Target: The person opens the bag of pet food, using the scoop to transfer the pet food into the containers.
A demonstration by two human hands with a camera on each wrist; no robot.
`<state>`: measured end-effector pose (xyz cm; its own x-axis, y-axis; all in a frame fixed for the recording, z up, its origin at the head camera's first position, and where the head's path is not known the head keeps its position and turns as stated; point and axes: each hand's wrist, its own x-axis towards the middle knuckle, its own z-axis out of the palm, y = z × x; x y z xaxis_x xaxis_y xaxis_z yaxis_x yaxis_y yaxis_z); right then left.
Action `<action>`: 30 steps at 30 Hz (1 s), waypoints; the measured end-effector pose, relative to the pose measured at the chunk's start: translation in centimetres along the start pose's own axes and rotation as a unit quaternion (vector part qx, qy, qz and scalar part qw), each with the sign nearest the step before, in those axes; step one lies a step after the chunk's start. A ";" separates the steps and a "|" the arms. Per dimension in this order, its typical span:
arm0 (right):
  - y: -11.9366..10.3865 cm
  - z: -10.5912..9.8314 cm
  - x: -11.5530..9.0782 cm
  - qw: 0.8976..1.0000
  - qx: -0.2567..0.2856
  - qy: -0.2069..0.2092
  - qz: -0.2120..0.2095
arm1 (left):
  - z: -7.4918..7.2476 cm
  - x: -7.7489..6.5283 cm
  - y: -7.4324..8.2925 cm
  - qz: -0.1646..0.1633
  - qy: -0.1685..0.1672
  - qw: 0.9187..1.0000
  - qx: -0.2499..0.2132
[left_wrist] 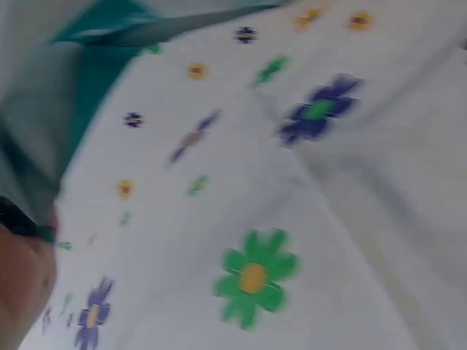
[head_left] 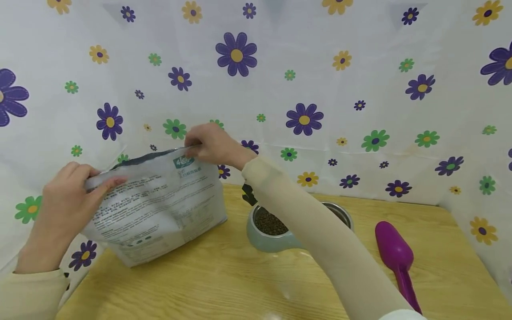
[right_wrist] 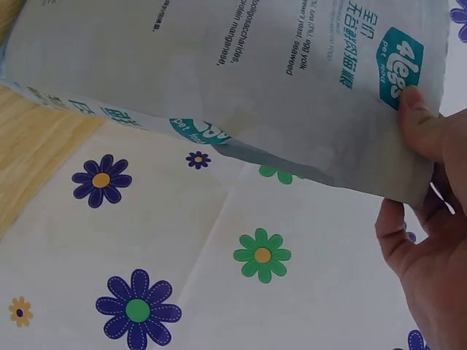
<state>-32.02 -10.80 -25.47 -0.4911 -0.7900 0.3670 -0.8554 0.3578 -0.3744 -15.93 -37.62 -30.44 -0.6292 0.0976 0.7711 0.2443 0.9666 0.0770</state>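
A white pet food bag (head_left: 160, 209) with printed text and a teal "4legs" logo stands tilted at the left of the table, its dark top opening showing as a narrow slit. My left hand (head_left: 66, 209) grips the bag's upper left corner, thumb on the printed side. At the upper right corner my right hand (head_left: 214, 144) pinches the rim; in the right wrist view the thumb of the right hand (right_wrist: 430, 211) lies beside the logo, with fingers curled behind the edge. Only a part of the left hand (left_wrist: 25, 284) shows in the left wrist view, beside the bag's teal side.
A pale blue double bowl (head_left: 260, 238) with brown kibble (head_left: 269, 223) in its left side stands right of the bag, partly hidden by my right forearm. Farther right lies a purple scoop (head_left: 394, 249). A flower-patterned sheet (head_left: 272, 98) hangs behind the wooden table (head_left: 224, 284).
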 end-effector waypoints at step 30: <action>-1.1 1.2 -0.2 0.998 -0.011 0.012 -0.067 | 0.9 1.4 -0.3 0.181 0.004 0.983 0.021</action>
<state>-30.76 -11.65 -26.09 -0.3763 -0.8189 0.4334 -0.9167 0.2613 -0.3022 -17.53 -37.59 -29.93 -0.5014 0.4345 0.7482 0.4206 0.8781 -0.2281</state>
